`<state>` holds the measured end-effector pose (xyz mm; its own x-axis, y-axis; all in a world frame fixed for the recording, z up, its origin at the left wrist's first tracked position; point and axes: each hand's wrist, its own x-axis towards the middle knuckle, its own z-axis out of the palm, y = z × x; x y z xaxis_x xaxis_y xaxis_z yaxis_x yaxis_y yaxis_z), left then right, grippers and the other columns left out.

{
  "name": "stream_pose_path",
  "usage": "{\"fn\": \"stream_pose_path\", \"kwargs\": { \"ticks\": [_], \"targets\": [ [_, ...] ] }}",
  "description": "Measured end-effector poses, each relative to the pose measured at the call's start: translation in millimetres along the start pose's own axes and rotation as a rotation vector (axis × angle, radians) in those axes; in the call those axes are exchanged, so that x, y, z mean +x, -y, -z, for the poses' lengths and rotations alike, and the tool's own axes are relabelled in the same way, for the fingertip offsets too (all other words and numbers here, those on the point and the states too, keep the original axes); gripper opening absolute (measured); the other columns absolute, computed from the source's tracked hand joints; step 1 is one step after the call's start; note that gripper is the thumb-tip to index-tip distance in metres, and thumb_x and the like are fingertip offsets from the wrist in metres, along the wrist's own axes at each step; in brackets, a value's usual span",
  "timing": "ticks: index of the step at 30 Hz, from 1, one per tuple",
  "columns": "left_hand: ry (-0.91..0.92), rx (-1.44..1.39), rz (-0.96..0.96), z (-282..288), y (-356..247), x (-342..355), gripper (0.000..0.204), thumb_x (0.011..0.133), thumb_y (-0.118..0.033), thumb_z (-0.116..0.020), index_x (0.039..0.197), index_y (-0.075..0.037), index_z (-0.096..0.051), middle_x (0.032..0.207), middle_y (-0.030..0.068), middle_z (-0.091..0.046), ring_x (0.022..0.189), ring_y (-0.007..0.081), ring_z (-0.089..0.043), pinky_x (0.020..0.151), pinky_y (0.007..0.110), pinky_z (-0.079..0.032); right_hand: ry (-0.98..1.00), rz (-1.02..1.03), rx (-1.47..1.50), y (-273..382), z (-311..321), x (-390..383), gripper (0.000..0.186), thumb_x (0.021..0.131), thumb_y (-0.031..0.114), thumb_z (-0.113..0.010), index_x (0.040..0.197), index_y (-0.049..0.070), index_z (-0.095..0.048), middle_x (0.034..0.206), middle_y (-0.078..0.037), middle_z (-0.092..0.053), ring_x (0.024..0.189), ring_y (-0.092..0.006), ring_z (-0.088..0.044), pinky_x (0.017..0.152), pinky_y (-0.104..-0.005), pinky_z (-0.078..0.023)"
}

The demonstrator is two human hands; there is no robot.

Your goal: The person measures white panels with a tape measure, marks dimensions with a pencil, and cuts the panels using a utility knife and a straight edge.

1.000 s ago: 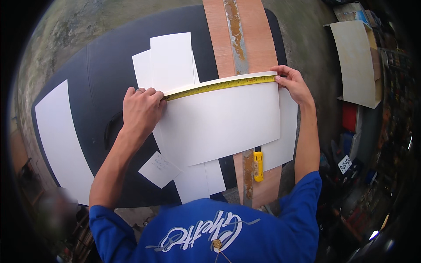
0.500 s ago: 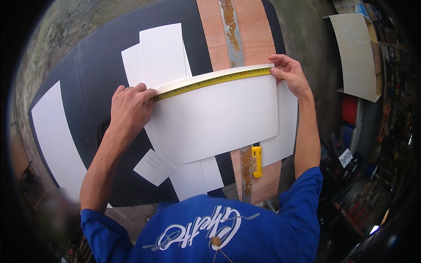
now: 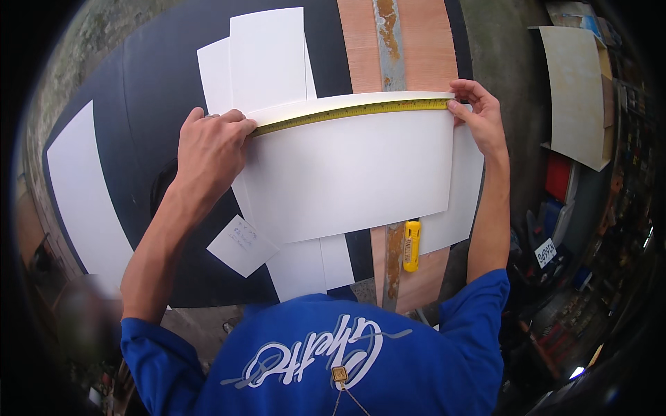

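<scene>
A yellow tape measure [image 3: 354, 112] is stretched along the far edge of a large white sheet [image 3: 354, 173], which lies over other white pieces. My left hand [image 3: 214, 149] is closed at the blade's left end, knuckles up; whatever sits under the palm is hidden. At the sheet's far right corner, my right hand [image 3: 480, 119] pinches the other end of the blade between thumb and fingers. Toward me from the sheet, a yellow utility knife [image 3: 411, 247] rests on a plywood strip. A small white note [image 3: 243, 246] with handwriting lies left of it.
Underneath is a dark table [image 3: 156, 76]. A plywood board [image 3: 430, 41] with a rusty metal strip [image 3: 390, 48] runs across it. White pieces lie beyond the sheet [image 3: 267, 59] and at far left [image 3: 87, 194]. Cluttered shelves and a pale panel [image 3: 574, 90] stand at right.
The view has shifted, so the table and its contents sit a little higher and farther right. Both hands keep their places on the tape measure, with no clear change in their grip.
</scene>
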<state>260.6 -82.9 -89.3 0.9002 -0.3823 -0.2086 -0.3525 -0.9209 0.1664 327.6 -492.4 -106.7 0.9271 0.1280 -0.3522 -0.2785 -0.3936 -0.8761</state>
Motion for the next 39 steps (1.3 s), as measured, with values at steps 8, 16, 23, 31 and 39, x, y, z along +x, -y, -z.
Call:
{"fn": "stream_pose_path", "kwargs": {
  "ticks": [8,16,23,31,39],
  "targets": [
    [-0.063,-0.004,-0.030,-1.2,-0.1,4.2,0.011,0.081,-0.004,-0.064,0.087,-0.008,-0.072,0.084,0.0014,-0.070,0.056,0.0174,-0.056,0.063,0.030,-0.036,-0.032,0.039,0.015,-5.7,-1.6,-1.9,0.031,0.080,0.001,-0.069,0.111,0.002,-0.063,0.098,-0.003,-0.062,0.092,-0.0088,-0.054,0.061,-0.0214,-0.051],
    [-0.053,0.074,-0.024,-5.4,4.4,3.9,0.012,0.081,-0.007,-0.066,0.089,-0.011,-0.073,0.088,-0.0012,-0.071,0.055,0.0162,-0.053,0.062,0.030,-0.037,-0.101,0.035,-0.118,-5.2,-3.6,-5.2,0.033,0.082,0.003,-0.068,0.115,0.002,-0.062,0.104,-0.006,-0.062,0.095,-0.0122,-0.055,0.064,-0.0219,-0.050],
    [-0.044,0.029,0.053,-4.1,-1.9,-0.6,0.013,0.078,-0.006,-0.061,0.069,-0.009,-0.071,0.067,0.0014,-0.065,0.052,0.0163,-0.056,0.066,0.030,-0.040,-0.292,0.652,-0.550,45.7,-118.4,-80.9,0.018,0.074,-0.005,-0.073,0.087,0.000,-0.061,0.084,-0.009,-0.061,0.074,-0.0187,-0.056,0.064,-0.0305,-0.044],
    [-0.138,-0.047,0.021,0.6,-0.3,-7.8,0.022,0.071,-0.008,-0.062,0.050,-0.014,-0.055,0.046,0.0029,-0.050,0.043,0.0177,-0.047,0.062,0.032,-0.035,0.843,0.942,-0.137,62.3,-400.6,-198.9,0.034,0.080,0.005,-0.057,0.114,0.007,-0.057,0.094,-0.012,-0.057,0.091,-0.0259,-0.056,0.072,-0.0383,-0.042],
    [-0.160,-0.094,0.026,-5.0,-1.5,0.5,0.018,0.076,-0.008,-0.059,0.060,-0.014,-0.065,0.057,0.0054,-0.062,0.052,0.0207,-0.060,0.066,0.033,-0.038,1.111,0.828,-0.585,110.5,-586.5,-227.9,0.028,0.088,0.038,-0.059,0.103,0.014,-0.057,0.065,-0.004,-0.059,0.060,-0.0207,-0.062,0.051,-0.0373,-0.042]
  ]
}}
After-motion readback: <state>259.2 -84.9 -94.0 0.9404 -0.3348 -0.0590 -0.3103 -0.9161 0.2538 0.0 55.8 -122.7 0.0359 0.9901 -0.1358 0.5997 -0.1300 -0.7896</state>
